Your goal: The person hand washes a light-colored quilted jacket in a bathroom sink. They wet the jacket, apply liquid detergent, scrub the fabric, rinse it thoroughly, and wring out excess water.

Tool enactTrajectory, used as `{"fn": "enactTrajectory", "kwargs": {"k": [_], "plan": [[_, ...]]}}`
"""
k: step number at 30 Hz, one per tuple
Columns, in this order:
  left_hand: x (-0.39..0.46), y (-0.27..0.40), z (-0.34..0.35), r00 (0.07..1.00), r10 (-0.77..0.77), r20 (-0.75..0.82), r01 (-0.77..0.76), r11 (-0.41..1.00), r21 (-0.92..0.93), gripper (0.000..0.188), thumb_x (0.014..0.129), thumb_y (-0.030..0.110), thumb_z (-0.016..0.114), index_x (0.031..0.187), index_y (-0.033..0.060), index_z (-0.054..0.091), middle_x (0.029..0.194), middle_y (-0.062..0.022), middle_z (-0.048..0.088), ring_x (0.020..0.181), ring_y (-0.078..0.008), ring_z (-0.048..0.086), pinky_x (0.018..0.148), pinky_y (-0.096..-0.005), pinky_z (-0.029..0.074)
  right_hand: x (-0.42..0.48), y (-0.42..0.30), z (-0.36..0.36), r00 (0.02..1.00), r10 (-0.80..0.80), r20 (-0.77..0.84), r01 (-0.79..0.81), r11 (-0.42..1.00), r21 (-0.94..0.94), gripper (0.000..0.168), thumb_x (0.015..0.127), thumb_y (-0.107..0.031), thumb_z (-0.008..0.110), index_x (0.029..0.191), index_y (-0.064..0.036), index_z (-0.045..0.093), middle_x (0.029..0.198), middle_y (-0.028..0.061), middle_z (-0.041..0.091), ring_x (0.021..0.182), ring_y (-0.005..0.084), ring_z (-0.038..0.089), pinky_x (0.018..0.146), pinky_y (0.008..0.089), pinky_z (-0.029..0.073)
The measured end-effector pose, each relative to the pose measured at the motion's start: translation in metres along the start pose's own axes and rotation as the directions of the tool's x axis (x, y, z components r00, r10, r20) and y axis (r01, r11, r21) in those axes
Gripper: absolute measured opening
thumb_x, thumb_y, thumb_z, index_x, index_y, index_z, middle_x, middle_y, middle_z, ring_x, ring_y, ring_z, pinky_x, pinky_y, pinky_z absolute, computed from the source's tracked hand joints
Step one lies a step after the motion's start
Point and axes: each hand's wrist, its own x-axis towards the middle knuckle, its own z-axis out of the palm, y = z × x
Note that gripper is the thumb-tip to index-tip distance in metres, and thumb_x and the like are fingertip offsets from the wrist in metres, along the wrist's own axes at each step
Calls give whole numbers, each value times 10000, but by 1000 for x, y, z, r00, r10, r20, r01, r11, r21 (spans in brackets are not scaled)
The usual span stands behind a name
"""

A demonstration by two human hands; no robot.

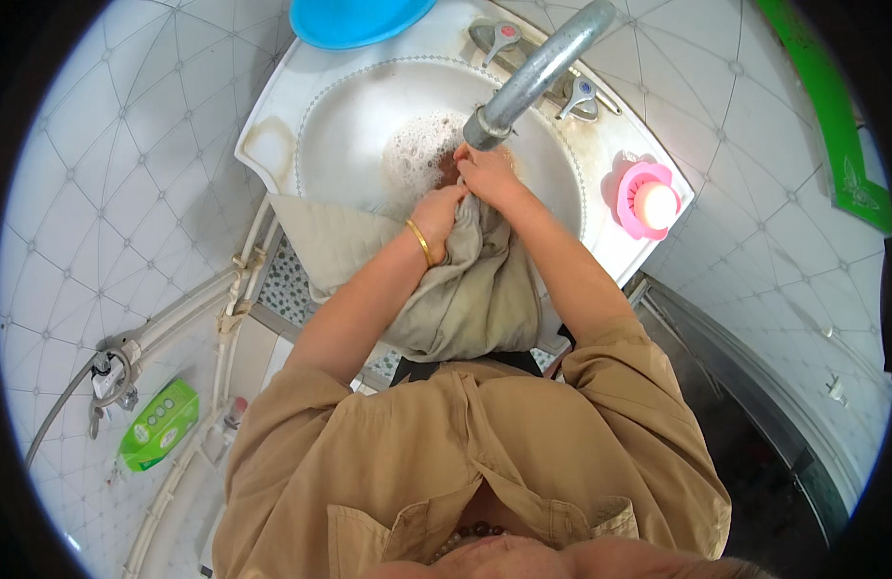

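Note:
A beige-grey cloth (482,304) hangs over the near rim of a white washbasin (337,130), with a flatter part spread to the left. Gripping a bunched fold of it is my left hand (440,217), with a gold bangle at the wrist. Just beyond, my right hand (486,174) pinches the cloth's upper end between bent fingers, close under the mouth of a grey metal spout (540,79). Both hands are close together over the basin. Foamy water (424,148) lies in the bowl beside them; the right hand's fingertips are partly hidden.
A blue plastic basin (359,22) stands at the washbasin's far left edge. Two lever taps (504,40) sit behind the spout. At the right is a pink soap dish (629,199) holding a round pale thing. White pipes (232,311) and a green packet (158,427) are at the left.

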Motion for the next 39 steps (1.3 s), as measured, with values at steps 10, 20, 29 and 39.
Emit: {"fn": "enactTrajectory", "kwargs": {"k": [10, 20, 29, 39], "plan": [[1, 1, 4, 998, -33, -62, 49, 961, 273, 248, 816, 216, 497, 864, 4, 616, 819, -95, 630, 687, -197, 607, 580, -311, 466, 6, -45, -13, 980, -57, 188, 168, 741, -650, 316, 672, -86, 632, 969, -12, 554, 989, 195, 573, 943, 323, 573, 811, 376, 480], [8, -1, 6, 996, -77, -34, 84, 955, 285, 251, 825, 222, 493, 905, 15, 611, 822, -75, 635, 688, -178, 610, 574, -299, 471, 11, -13, -8, 990, -122, 69, 139, 812, -566, 225, 691, -37, 554, 913, -1, 549, 929, 209, 574, 896, 347, 574, 779, 385, 478], [-11, 6, 17, 996, 76, -53, -47, 908, 415, 266, 835, 261, 505, 902, 24, 607, 843, -75, 627, 762, -188, 605, 648, -323, 469, -64, -63, -90, 829, -346, -439, 157, 898, -411, 79, 754, -32, 526, 830, -15, 521, 797, 185, 570, 719, 350, 568, 636, 413, 465], [6, 4, 3, 998, 50, -41, -44, 989, 141, 231, 809, 254, 548, 863, 39, 613, 844, -74, 619, 752, -198, 593, 676, -320, 476, -76, -62, -153, 762, -175, -623, -182, 866, -465, 308, 729, -3, 523, 1034, -39, 546, 885, 217, 514, 744, 352, 564, 652, 407, 488]]}}
